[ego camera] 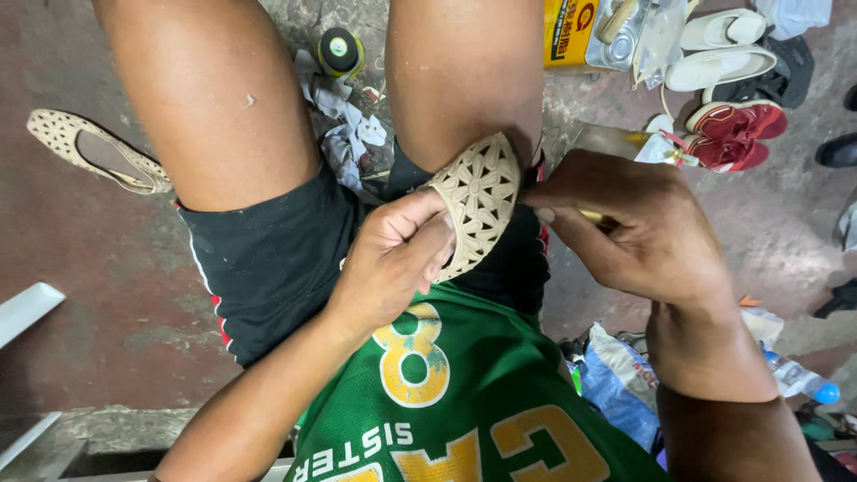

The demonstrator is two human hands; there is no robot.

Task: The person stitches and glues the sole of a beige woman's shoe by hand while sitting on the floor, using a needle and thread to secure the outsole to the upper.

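A shoe-repair spot set on a worn concrete floor (116,295). Around the beige cut-out shoe (478,201) on the person's lap lie loose shoes: a matching flat (89,152) far to its left, white and red pairs (728,80) to its upper right, beside a yellow glue tin (569,31).

shoe (478,201) on right thigh (464,80), between hands

A yellow tin (569,31) stands at the top of the floor (107,268). Right of the tin lie two white shoes (721,49), with red shoes (736,134) below them. Left of the tin sits a black bottle cap (340,51) above crumpled rags (344,125); far left lies a beige flat shoe (89,152)
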